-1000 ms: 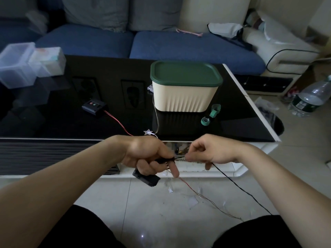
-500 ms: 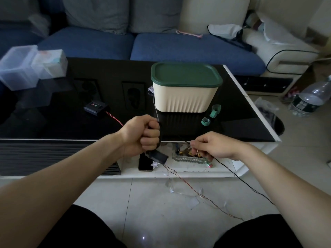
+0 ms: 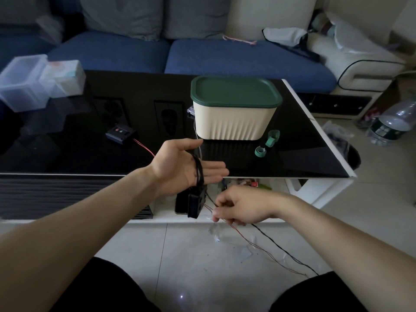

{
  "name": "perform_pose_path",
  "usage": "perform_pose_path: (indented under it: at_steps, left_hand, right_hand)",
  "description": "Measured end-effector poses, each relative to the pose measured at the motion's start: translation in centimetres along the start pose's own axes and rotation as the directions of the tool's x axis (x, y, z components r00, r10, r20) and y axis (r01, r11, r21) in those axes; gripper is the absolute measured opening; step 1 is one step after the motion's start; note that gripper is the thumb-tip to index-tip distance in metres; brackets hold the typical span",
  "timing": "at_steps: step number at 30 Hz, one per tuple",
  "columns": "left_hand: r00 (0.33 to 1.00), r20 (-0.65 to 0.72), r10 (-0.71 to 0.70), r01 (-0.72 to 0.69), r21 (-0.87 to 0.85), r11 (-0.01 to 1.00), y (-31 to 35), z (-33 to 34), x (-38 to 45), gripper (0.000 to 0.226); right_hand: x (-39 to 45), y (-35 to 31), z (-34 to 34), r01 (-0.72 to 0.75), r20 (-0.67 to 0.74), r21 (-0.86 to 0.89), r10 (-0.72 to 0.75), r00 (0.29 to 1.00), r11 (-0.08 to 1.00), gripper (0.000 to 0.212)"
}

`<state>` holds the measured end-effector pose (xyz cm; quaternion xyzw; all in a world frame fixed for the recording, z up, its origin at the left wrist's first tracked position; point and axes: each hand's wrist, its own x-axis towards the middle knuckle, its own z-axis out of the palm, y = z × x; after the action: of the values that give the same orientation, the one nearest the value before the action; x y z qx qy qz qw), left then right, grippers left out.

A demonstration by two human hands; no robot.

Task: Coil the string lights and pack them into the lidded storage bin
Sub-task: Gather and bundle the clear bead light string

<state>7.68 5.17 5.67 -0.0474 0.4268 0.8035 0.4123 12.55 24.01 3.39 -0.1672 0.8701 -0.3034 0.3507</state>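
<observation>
My left hand (image 3: 180, 167) is held palm up with straight fingers over the table's front edge. Black string-light wire (image 3: 199, 171) is looped round its palm, and a black battery box (image 3: 196, 204) hangs below it. My right hand (image 3: 238, 207), lower and to the right, pinches the thin red and black wires (image 3: 270, 246) that trail down across the floor. The cream storage bin (image 3: 234, 122) with its green lid (image 3: 235, 92) on stands on the black table, behind my left hand.
A second black controller (image 3: 120, 132) with a red wire lies on the black glass table (image 3: 67, 143). Green tape rolls (image 3: 267, 143) sit right of the bin. Clear plastic boxes (image 3: 27, 84) stand at the far left. A water bottle (image 3: 391, 124) stands on the floor at the right.
My left hand rose, turned palm up and opened its fingers with the wire loops round it. My right hand dropped lower, drawing wire beneath the left hand.
</observation>
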Motion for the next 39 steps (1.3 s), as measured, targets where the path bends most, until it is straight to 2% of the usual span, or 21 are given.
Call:
perform_pose_path:
  at_steps: [2,5,10,13,17,20,24,29,33,37,39]
  left_hand:
    - [0.992,0.047,-0.119,0.116,0.068,0.991,-0.2,-0.3,0.1,0.079]
    - [0.955,0.159,-0.249,0.215,0.205,0.955,-0.6,-0.8,0.1,0.081]
    - [0.890,0.237,-0.390,0.290,0.366,0.884,-1.9,-0.5,0.1,0.078]
    - [0.862,0.260,-0.435,0.267,0.498,0.825,-2.4,0.2,0.2,0.063]
    - [0.895,0.187,-0.405,0.234,0.575,0.784,-2.3,0.9,0.4,0.058]
    - [0.918,0.158,-0.364,0.203,0.601,0.773,-2.3,0.5,0.6,0.045]
    - [0.922,0.193,-0.335,0.148,0.624,0.767,-2.1,-0.2,0.8,0.041]
    - [0.900,0.227,-0.371,0.141,0.655,0.742,-1.8,0.4,0.4,0.055]
    - [0.912,0.190,-0.364,0.147,0.677,0.721,-2.1,0.6,0.0,0.044]
    - [0.918,0.189,-0.347,0.149,0.648,0.747,-2.0,0.7,-0.3,0.031]
    - [0.921,0.206,-0.331,0.137,0.625,0.768,-1.7,0.9,-0.4,0.032]
  right_hand:
    - [-0.1,-0.4,0.2,0.051,0.012,0.016,-0.051,0.999,0.999,0.020]
    - [-0.2,-0.5,0.1,0.099,0.005,0.146,-0.101,0.995,0.984,0.017]
    - [-0.9,-0.3,-1.0,0.159,-0.154,0.295,-0.117,0.981,0.942,0.015]
    - [-1.5,-0.1,-1.9,0.213,-0.218,0.315,-0.148,0.965,0.925,0.019]
    - [-1.9,0.9,-3.2,0.266,-0.269,0.364,-0.172,0.948,0.893,0.036]
    - [-1.9,2.0,-3.9,0.270,-0.315,0.349,-0.159,0.936,0.897,0.041]
    - [-1.8,2.9,-4.2,0.255,-0.350,0.340,-0.130,0.928,0.905,0.037]
    - [-1.3,2.6,-4.0,0.307,-0.458,0.234,-0.174,0.872,0.923,0.036]
    - [-1.4,2.2,-4.2,0.362,-0.493,0.217,-0.218,0.842,0.907,0.022]
    - [-1.1,2.5,-4.1,0.358,-0.521,0.201,-0.210,0.828,0.912,0.023]
    - [-0.7,2.6,-4.0,0.329,-0.531,0.206,-0.177,0.828,0.922,0.024]
